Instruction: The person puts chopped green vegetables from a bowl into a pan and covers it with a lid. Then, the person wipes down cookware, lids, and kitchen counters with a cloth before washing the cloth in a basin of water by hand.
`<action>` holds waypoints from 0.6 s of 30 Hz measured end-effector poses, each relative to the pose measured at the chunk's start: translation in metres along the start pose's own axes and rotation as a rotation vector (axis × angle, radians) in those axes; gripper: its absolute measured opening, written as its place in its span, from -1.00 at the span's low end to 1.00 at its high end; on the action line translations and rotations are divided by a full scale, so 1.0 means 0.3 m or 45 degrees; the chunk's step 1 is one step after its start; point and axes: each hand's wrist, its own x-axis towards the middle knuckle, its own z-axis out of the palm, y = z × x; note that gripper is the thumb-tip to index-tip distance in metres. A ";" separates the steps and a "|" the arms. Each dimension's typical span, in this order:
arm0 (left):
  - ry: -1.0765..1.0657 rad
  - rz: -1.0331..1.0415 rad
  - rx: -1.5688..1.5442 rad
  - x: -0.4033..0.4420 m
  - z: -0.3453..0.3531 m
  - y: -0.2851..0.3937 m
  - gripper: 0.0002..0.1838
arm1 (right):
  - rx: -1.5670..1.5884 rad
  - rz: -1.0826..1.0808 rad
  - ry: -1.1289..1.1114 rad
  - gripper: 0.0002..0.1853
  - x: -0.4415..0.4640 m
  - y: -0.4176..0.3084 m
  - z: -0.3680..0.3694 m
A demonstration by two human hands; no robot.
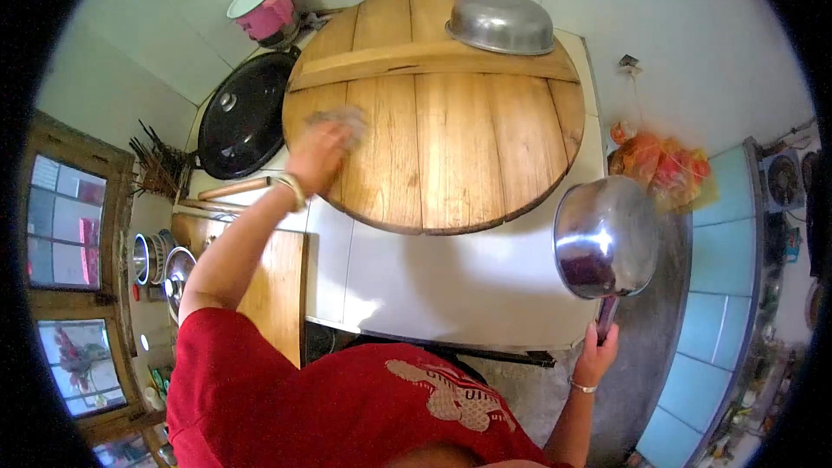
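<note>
A large round wooden lid point(455, 143) made of planks, with a raised crossbar, lies on the white tiled counter point(416, 286). My left hand point(319, 154) is over the lid's left part, closed on a greyish cloth point(345, 121) that is blurred by motion and appears to lie against the wood. Off the counter's right edge, my right hand point(598, 354) grips the dark handle of a steel saucepan point(607, 238), which is tilted with its outside facing up. An upside-down metal bowl point(501, 23) rests at the back right of the lid.
A black oval lidded pan point(247, 117) stands left of the wooden lid, with a pink pot point(263, 13) behind it. Nearer me on the left lies a wooden board point(273, 295). An orange plastic bag point(663, 165) hangs by the right wall.
</note>
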 end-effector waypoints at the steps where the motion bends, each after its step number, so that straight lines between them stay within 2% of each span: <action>1: -0.086 -0.031 0.217 -0.026 -0.022 -0.083 -0.62 | -0.037 -0.022 -0.009 -0.83 -0.002 0.008 -0.005; 2: 0.030 -0.450 -0.165 0.001 0.004 -0.126 -0.56 | -0.081 -0.040 -0.018 -0.83 -0.006 0.018 -0.014; 4: 0.027 -0.674 -0.212 0.081 0.039 -0.130 -0.52 | -0.052 0.016 -0.043 -0.84 -0.024 0.053 -0.029; 7: 0.024 -0.432 -0.244 0.170 -0.002 0.097 -0.52 | -0.070 0.070 -0.014 -0.85 -0.072 0.091 -0.044; 9: 0.040 -0.138 -0.328 0.267 -0.023 0.189 -0.51 | -0.110 0.066 0.037 -0.85 -0.103 0.104 -0.045; 14: 0.080 0.416 -0.572 0.759 -0.013 0.414 -0.51 | -0.111 0.169 0.085 -0.84 -0.155 0.156 -0.064; 16: 0.158 0.456 -0.597 0.990 0.017 0.549 -0.48 | -0.166 0.177 0.139 -0.83 -0.176 0.140 -0.069; 18: 0.095 0.384 -0.648 1.122 -0.014 0.674 -0.47 | -0.230 0.177 0.184 -0.82 -0.184 0.124 -0.084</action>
